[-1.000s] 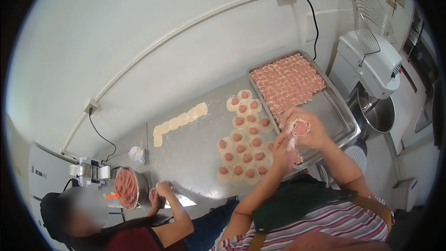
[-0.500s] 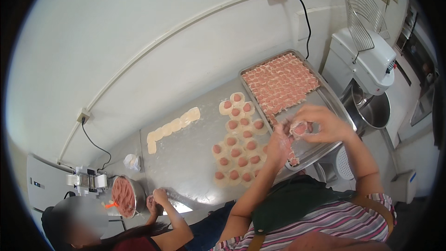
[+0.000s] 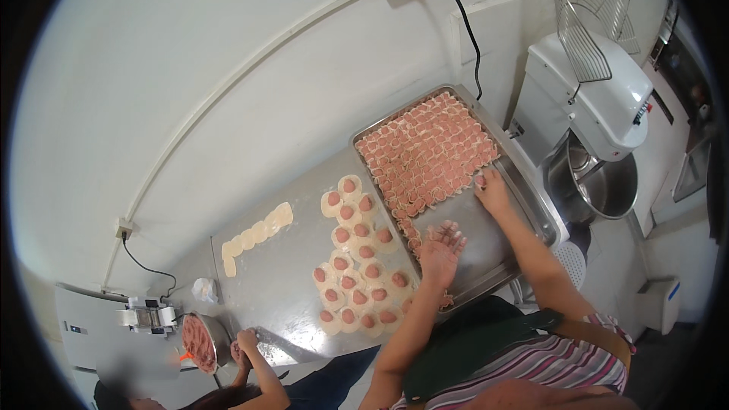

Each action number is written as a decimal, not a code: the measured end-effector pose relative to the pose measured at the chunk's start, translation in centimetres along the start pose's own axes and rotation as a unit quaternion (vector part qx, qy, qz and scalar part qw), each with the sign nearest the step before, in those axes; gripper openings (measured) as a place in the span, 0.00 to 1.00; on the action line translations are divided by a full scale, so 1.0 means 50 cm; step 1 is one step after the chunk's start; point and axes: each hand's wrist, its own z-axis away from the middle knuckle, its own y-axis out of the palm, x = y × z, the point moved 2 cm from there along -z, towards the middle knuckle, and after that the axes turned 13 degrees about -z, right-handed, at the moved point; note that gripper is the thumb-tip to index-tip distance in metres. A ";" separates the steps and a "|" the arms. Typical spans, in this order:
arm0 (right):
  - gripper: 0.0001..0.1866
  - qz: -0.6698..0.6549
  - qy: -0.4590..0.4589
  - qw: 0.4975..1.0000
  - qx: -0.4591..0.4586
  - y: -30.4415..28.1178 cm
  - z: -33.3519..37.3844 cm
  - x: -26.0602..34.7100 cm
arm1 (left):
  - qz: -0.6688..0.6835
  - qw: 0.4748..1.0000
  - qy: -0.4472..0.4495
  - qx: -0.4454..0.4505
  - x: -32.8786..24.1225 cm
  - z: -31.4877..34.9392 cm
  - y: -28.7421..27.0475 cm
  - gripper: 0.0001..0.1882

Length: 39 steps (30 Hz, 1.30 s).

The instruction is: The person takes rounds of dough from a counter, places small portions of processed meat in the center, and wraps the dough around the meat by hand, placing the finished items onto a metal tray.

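Note:
My right hand (image 3: 493, 191) is over the metal tray (image 3: 486, 239), its fingers closed round a small open-topped meat dumpling (image 3: 480, 180) at the front edge of the packed rows. Those rows of filled dumplings (image 3: 429, 148), pink meat in pale ruffled wrappers, cover the far part of the tray. My left hand (image 3: 442, 258) hovers palm up above the tray's left side, fingers spread and holding nothing. A single line of dumplings (image 3: 411, 232) runs down that side, partly hidden by my left hand. Left of the tray, round wrappers topped with meat balls (image 3: 359, 273) lie on the steel table (image 3: 285, 273).
Overlapping bare dough rounds (image 3: 258, 237) lie farther left. A co-worker's hands (image 3: 244, 342) are together beside a bowl of pink meat filling (image 3: 199, 342). A dough mixer (image 3: 588, 99) with a steel bowl stands right of the tray. A black cord (image 3: 463, 19) hangs along the wall.
My hands, together around a dumpling before, are now apart. The right has carried it to the dumpling rows; the left has opened. The view has shifted, moving the scene leftward.

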 end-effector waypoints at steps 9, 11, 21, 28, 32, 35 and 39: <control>0.21 -0.110 0.068 0.992 0.003 0.012 -0.014 -0.017 | -0.011 0.998 -0.045 -0.053 0.075 -0.175 -0.009 0.31; 0.19 -0.133 0.056 0.990 -0.010 0.012 -0.009 -0.019 | 0.014 0.991 -0.080 -0.110 0.058 -0.223 0.021 0.35; 0.15 -0.189 0.104 0.975 0.042 -0.035 -0.032 -0.024 | 0.116 0.985 -0.044 -0.124 0.092 -0.288 0.054 0.42; 0.13 -0.110 0.025 0.993 0.037 -0.013 -0.050 -0.034 | 0.134 0.983 -0.015 -0.129 0.094 -0.291 0.070 0.43; 0.13 -0.121 0.052 0.991 0.038 -0.004 -0.032 -0.047 | 0.191 0.979 -0.007 -0.078 0.095 -0.285 0.068 0.43; 0.14 -0.122 0.093 0.985 0.073 0.010 -0.035 -0.010 | 0.209 0.970 -0.021 -0.123 0.089 -0.271 0.034 0.36; 0.16 -0.146 0.066 0.986 0.046 -0.075 0.011 -0.002 | -0.210 0.955 0.187 -0.094 -0.114 -0.108 0.018 0.20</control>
